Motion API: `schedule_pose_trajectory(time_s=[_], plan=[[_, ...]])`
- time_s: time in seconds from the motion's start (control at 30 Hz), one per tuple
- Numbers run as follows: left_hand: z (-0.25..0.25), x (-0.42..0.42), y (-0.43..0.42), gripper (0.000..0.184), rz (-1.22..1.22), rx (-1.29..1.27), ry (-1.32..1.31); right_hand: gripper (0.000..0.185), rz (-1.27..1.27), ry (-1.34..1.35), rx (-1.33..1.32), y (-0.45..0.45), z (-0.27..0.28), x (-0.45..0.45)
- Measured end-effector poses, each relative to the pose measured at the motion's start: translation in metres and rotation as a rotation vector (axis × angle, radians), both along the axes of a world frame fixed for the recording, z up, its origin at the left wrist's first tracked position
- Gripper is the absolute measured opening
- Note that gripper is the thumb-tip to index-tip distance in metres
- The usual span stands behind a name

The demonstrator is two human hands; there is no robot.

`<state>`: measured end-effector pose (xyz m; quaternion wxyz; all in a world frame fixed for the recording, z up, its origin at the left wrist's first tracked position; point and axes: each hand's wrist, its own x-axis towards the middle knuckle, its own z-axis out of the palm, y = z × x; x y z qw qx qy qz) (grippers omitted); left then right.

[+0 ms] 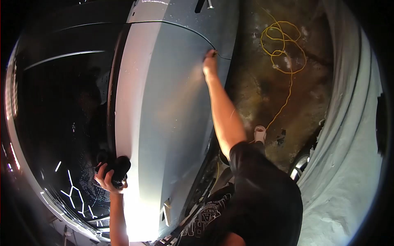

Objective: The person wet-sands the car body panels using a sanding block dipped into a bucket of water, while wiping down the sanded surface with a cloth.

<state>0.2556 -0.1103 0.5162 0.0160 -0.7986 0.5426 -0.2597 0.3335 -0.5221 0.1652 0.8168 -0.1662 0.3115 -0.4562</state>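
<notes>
At the lower left, my left hand [108, 180] is wrapped round a black, rounded object [120, 168] whose exact kind I cannot make out. It is held beside the glossy black glass [65, 110] and the pale edge of the grey car panel [176, 94]. My right arm is stretched far forward over the panel. The fingers of my right hand [210, 64] are bent together at the panel's far right part, close to the curved seam [193, 32]. A small dark bit shows at those fingertips, too blurred to name.
A yellow cord [290, 88] lies in loops on the stained floor [250, 86]. Pale sheeting [349, 164] hangs along the right side, with part of a wheel [301, 166] beside it. My light shoe [259, 134] stands near the cord. Strong glare covers the panel's near end.
</notes>
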Motion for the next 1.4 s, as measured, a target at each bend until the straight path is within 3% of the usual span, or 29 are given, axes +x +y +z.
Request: schedule_pose_trajectory(time_s=[0.07, 0.1, 0.17, 0.2, 0.27, 0.33, 0.37, 0.43, 0.53, 0.57, 0.6, 0.67, 0.77, 0.83, 0.87, 0.97, 1.03, 1.07, 1.1, 1.13, 1.2, 1.27, 1.3, 1.4], plan=[[0.0, 0.004, 0.004, 0.048, -0.006, -0.011, 0.0, 0.016, 0.225, 0.086, -0.028, -0.017, -0.021, -0.011], [-0.004, 0.001, 0.004, 0.049, 0.009, -0.03, 0.005, 0.006, 0.173, 0.035, -0.032, 0.001, 0.005, -0.016], [-0.001, 0.003, 0.0, 0.048, -0.044, 0.024, 0.011, 0.038, 0.075, -0.071, -0.045, 0.038, 0.063, -0.026], [-0.001, 0.004, 0.001, 0.049, -0.063, 0.031, -0.004, 0.044, 0.0, 0.464, -0.478, 0.04, 0.063, -0.033], [0.001, 0.004, 0.004, 0.051, -0.065, 0.065, -0.044, 0.051, 0.2, 0.687, -0.498, 0.009, 0.023, -0.036], [0.0, 0.002, 0.007, 0.051, -0.063, 0.055, -0.019, 0.051, 0.447, 0.36, -0.072, 0.002, -0.032, -0.039], [-0.001, 0.007, 0.006, 0.051, -0.08, 0.019, -0.008, 0.051, 0.41, 0.31, -0.046, 0.016, -0.044, -0.04], [-0.003, 0.006, 0.01, 0.053, -0.04, 0.023, -0.04, 0.059, 0.421, 0.5, -0.262, 0.106, 0.008, -0.082], [-0.002, 0.006, 0.008, 0.053, -0.042, 0.015, -0.061, 0.074, 0.728, 0.627, -0.63, 0.288, 0.097, -0.198], [0.001, 0.009, 0.008, 0.052, -0.08, 0.013, -0.038, 0.075, 0.667, 0.495, -0.918, 0.299, 0.126, -0.231], [-0.001, 0.011, 0.006, 0.051, -0.119, -0.002, -0.01, 0.075, 0.664, 0.482, -1.003, 0.294, 0.124, -0.233], [-0.003, 0.006, -0.002, 0.049, -0.079, -0.008, -0.013, 0.064, 0.985, 0.952, -1.108, 0.226, 0.115, -0.185], [0.0, 0.002, -0.006, 0.048, -0.051, -0.026, 0.018, 0.062, 0.397, 0.568, -0.724, 0.078, 0.062, -0.087], [-0.002, -0.001, -0.009, 0.045, -0.013, -0.044, 0.017, 0.062, 0.211, 0.403, -0.669, 0.056, 0.052, -0.062], [-0.001, -0.002, -0.008, 0.045, -0.001, -0.041, 0.014, 0.064, 0.312, 0.393, -0.681, 0.104, 0.046, -0.067], [-0.003, 0.001, -0.013, 0.043, -0.037, -0.063, 0.023, 0.068, 0.646, 0.669, -1.021, 0.243, 0.123, -0.194], [0.0, -0.001, -0.013, 0.046, -0.054, -0.032, 0.027, 0.067, 0.712, 0.496, -1.17, 0.37, 0.103, -0.273], [0.001, 0.001, -0.01, 0.047, -0.062, -0.019, 0.03, 0.072, 0.674, 0.425, -1.231, 0.385, 0.095, -0.286], [0.001, 0.001, -0.012, 0.047, -0.069, -0.028, 0.035, 0.072, 0.749, 0.307, -0.904, 0.357, 0.106, -0.267], [0.003, 0.0, -0.016, 0.046, -0.085, -0.022, 0.048, 0.071, 0.742, 0.378, -0.828, 0.319, 0.106, -0.242], [0.006, -0.006, -0.017, 0.044, -0.065, -0.013, 0.047, 0.069, 0.519, 0.562, -0.913, 0.213, 0.092, -0.171], [0.005, -0.008, -0.022, 0.04, -0.046, -0.023, 0.023, 0.067, 0.342, 0.578, -0.943, 0.139, 0.084, -0.125], [0.006, -0.008, -0.023, 0.039, -0.047, -0.026, 0.012, 0.067, 0.297, 0.623, -0.962, 0.134, 0.094, -0.127], [0.005, -0.007, -0.029, 0.041, -0.057, -0.048, -0.032, 0.074, 0.523, 0.546, -0.937, 0.301, 0.14, -0.217]])
